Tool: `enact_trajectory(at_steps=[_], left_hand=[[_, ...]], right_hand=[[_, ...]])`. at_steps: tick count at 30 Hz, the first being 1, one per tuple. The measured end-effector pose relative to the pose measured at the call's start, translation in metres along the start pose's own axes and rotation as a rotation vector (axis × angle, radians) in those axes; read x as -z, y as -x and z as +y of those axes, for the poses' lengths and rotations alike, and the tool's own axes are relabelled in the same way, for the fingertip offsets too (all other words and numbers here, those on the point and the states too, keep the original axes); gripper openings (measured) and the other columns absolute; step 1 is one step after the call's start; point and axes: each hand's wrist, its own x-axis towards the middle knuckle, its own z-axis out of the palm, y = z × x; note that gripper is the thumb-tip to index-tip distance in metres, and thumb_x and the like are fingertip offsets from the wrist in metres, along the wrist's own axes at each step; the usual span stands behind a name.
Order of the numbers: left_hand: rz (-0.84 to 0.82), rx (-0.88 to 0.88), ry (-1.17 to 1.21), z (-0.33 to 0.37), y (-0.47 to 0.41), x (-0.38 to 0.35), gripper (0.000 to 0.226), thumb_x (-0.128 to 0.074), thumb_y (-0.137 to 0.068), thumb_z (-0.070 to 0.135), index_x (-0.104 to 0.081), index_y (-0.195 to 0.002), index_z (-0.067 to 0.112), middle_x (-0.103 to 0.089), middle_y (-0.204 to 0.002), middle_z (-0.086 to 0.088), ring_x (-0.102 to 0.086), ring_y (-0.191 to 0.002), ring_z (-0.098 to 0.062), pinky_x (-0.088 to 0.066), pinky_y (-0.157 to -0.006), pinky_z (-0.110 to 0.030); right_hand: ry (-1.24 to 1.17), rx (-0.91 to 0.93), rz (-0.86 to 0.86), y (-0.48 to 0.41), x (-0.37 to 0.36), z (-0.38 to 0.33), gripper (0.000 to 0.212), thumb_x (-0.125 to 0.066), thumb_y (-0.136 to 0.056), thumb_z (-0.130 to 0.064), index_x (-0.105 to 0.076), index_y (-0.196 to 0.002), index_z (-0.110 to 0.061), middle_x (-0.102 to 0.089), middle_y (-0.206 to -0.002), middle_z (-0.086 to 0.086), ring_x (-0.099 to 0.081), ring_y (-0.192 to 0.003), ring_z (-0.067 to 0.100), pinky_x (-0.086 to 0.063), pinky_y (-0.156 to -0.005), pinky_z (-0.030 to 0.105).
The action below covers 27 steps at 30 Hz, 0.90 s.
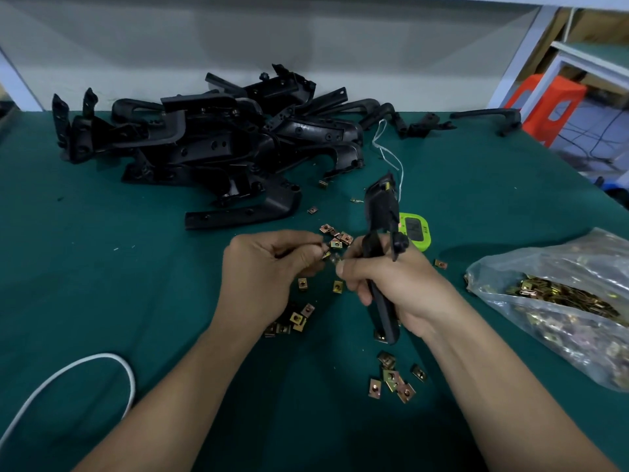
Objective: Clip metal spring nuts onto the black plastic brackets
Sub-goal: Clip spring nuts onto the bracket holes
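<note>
Curling across the near-left corner of the green table (102, 267) there's a white cable (68, 373). Just past that, more towards the middle, a little cluster of loose spring nuts (391, 379) sits on the cloth, with more scattered under and around both hands.

The right hand (394, 284) has its fingers wrapped tight round a long black bracket (381, 212), holding it clear of the table with the top end tipped away from the person. A clipped nut (380, 335) sits on its near end (brass-coloured, same as the loose ones). The left hand (262, 270) is right beside it, fingers curled in, thumb and fingertips pinching a single nut (326, 251) close to the right thumb. That bit's small and kinda blurry, so I can't tell if it's touching the bracket.

Off to the right lies a clear plastic bag (551, 260) stuffed with more nuts. Behind the held bracket a green timer (415, 231) pokes out, partly hidden.

Further back, a big pile of brackets (211, 148) is heaped on the left and middle of the table, with a white string (388, 148) lying just to its right and a few stray brackets (486, 117) along the far edge. Past the table's far-right corner there's an orange stool (544, 103).
</note>
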Motion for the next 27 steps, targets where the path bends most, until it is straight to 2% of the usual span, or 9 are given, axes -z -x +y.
enact_trajectory(at_steps=[2,6,9,13,16,19,22,27], left_hand=[[0.088,0.039,0.050,0.004,-0.002,0.004,0.022,-0.074,-0.089,0.008,-0.082,-0.081,0.028,-0.077,-0.075,-0.006,-0.075,-0.067,-0.020,-0.059,-0.063,-0.021],[0.142,0.181,0.174,0.011,-0.002,0.008,0.025,-0.067,-0.097,0.018,-0.078,-0.075,0.013,-0.073,-0.069,-0.012,-0.070,-0.057,-0.020,-0.056,-0.054,-0.023],[0.083,0.293,0.265,0.011,-0.002,0.006,0.028,-0.064,-0.099,0.024,-0.074,-0.079,0.008,-0.074,-0.072,-0.013,-0.069,-0.058,-0.018,-0.055,-0.054,-0.022],[-0.016,0.349,0.300,0.010,-0.002,0.005,0.029,-0.067,-0.092,0.031,-0.078,-0.073,0.012,-0.074,-0.075,-0.014,-0.069,-0.060,-0.019,-0.056,-0.054,-0.023],[-0.066,0.359,0.298,0.012,-0.001,0.005,0.023,-0.072,-0.080,0.037,-0.080,-0.071,0.017,-0.073,-0.072,-0.012,-0.068,-0.058,-0.017,-0.055,-0.053,-0.023],[-0.122,0.353,0.313,0.013,0.000,0.008,0.015,-0.075,-0.078,0.029,-0.082,-0.077,0.016,-0.075,-0.077,-0.011,-0.071,-0.064,-0.016,-0.056,-0.058,-0.022],[-0.186,0.338,0.336,0.014,0.001,0.009,0.016,-0.077,-0.071,0.016,-0.083,-0.086,0.015,-0.077,-0.084,-0.013,-0.075,-0.074,-0.018,-0.058,-0.064,-0.022],[-0.251,0.359,0.310,0.017,0.004,0.006,0.015,-0.075,-0.072,0.009,-0.082,-0.084,0.013,-0.078,-0.087,-0.014,-0.077,-0.078,-0.019,-0.059,-0.063,-0.022]], right_hand=[[0.119,-0.036,0.042,-0.001,0.006,0.000,0.021,-0.073,-0.074,-0.001,-0.063,-0.057,-0.009,-0.057,-0.054,0.009,-0.045,-0.043,0.021,-0.040,-0.051,0.029],[0.732,-0.032,0.097,-0.004,0.014,0.004,0.017,-0.075,-0.073,-0.017,-0.061,-0.066,-0.009,-0.055,-0.051,-0.007,-0.049,-0.049,0.011,-0.037,-0.043,0.020],[0.937,0.084,0.236,-0.002,0.010,0.008,0.017,-0.071,-0.077,-0.018,-0.057,-0.067,-0.017,-0.059,-0.062,0.002,-0.058,-0.064,0.028,-0.046,-0.050,0.034],[1.020,0.156,0.409,-0.004,0.012,0.009,0.010,-0.067,-0.074,-0.018,-0.063,-0.079,-0.025,-0.057,-0.066,0.001,-0.054,-0.066,0.036,-0.041,-0.058,0.032],[1.028,0.155,0.430,-0.003,0.012,0.009,0.009,-0.067,-0.074,-0.020,-0.062,-0.078,-0.026,-0.055,-0.066,-0.001,-0.052,-0.066,0.036,-0.041,-0.060,0.034],[1.005,0.128,0.409,-0.004,0.011,0.009,0.020,-0.068,-0.075,-0.020,-0.052,-0.068,-0.030,-0.056,-0.068,0.000,-0.054,-0.067,0.036,-0.041,-0.060,0.033],[0.989,0.107,0.404,-0.005,0.011,0.010,0.016,-0.067,-0.075,-0.020,-0.053,-0.069,-0.027,-0.056,-0.066,-0.001,-0.054,-0.066,0.035,-0.041,-0.059,0.033],[0.990,0.081,0.391,-0.006,0.012,0.012,0.016,-0.068,-0.075,-0.022,-0.054,-0.070,-0.029,-0.055,-0.065,-0.003,-0.052,-0.066,0.034,-0.038,-0.060,0.031]])
